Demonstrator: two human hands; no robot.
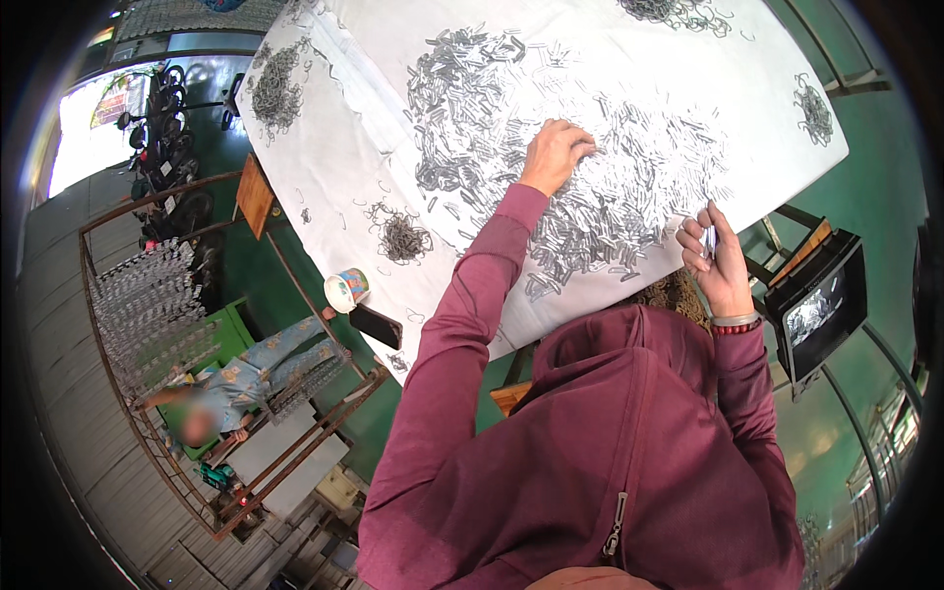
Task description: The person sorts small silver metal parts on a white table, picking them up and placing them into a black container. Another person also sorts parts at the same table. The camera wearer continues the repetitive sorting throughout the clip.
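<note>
A large spread of small silvery metal pieces (551,128) covers the middle of a white-clothed table (364,108). My left hand (557,152) reaches out in a maroon sleeve and rests fingers-down on the pile, touching the pieces. My right hand (716,261) is raised near the table's near edge, fingers closed around a small bundle of the metal pieces (708,239). A bracelet sits on that wrist.
Smaller heaps of wire bits lie at the table's far left (278,88), near left (404,238) and right (814,110). A cup (346,290) and a dark phone (375,325) sit at the table's left edge. A black box of pieces (816,310) stands right. Another person (236,388) sits lower left by a metal rack.
</note>
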